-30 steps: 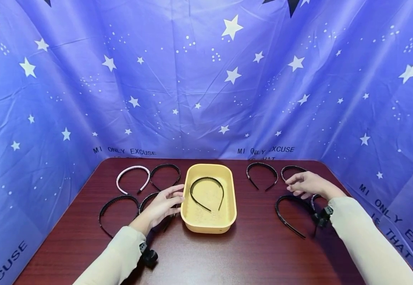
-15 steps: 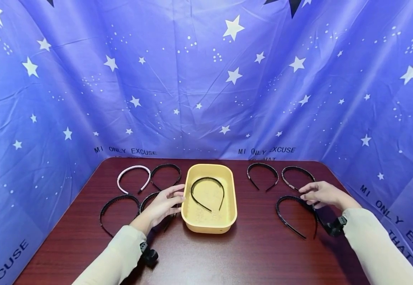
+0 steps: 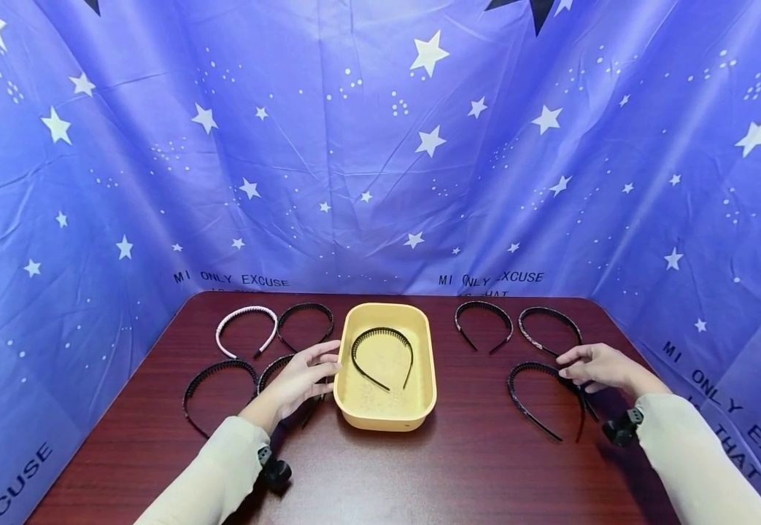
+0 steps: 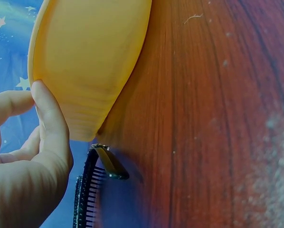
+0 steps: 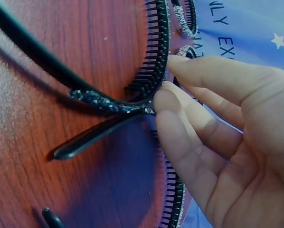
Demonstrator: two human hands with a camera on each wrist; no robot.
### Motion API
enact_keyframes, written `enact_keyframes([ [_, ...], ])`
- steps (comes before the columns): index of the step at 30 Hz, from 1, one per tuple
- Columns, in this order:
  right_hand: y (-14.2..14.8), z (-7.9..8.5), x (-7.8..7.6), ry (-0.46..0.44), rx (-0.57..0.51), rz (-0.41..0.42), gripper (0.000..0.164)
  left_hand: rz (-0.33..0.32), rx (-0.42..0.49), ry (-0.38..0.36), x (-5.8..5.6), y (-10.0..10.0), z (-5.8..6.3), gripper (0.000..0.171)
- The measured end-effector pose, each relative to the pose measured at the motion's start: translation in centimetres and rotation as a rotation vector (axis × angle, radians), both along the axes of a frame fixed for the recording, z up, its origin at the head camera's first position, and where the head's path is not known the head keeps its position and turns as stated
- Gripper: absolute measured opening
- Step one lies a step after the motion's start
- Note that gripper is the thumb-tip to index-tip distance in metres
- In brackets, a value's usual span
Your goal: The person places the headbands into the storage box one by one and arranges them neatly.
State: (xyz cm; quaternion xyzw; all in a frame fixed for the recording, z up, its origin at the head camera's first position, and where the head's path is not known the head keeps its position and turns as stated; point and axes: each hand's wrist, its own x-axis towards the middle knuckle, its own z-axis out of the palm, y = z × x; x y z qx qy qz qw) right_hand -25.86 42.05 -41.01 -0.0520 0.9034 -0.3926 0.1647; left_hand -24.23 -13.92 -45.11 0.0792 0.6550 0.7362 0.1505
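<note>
A yellow plastic box [image 3: 385, 423] stands mid-table with a black toothed headband [image 3: 380, 332] lying in it. My left hand [image 3: 298, 379] rests its fingertips against the box's left rim, fingers fairly straight; the left wrist view shows the thumb on the outer wall. At the right, my right hand [image 3: 600, 370] is at two overlapping black headbands, their top partly hidden by it. Up close, thumb and fingertips pinch a black headband [image 5: 108, 105] at its glittery stretch. The other near-right headband [image 3: 518, 401] lies beside it on the table.
Behind the right hand lie two black headbands, one farther left [image 3: 483, 305] and one nearer the edge [image 3: 547, 312]. Left of the box are a white headband [image 3: 222, 328] and several black ones, one partly under the left hand. A blue starry cloth [image 3: 380, 146] surrounds the dark red table [image 3: 380, 481].
My right hand has moved down and slightly right, from the far-right headband to the near-right overlapping pair, and its fingers have closed there. The left hand and the box have stayed put.
</note>
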Motion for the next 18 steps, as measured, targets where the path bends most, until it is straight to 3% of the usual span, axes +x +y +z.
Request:
enact_keyframes([
  [10,-0.15,-1.00,-0.05,0.063,0.050,-0.029,0.029,0.004,-0.002,0.002,0.01,0.06,0.04,0.061],
  [18,0.00,-0.68,0.17,0.099,0.037,0.012,0.030,0.013,-0.003,-0.004,0.03,0.09,-0.03,0.060],
])
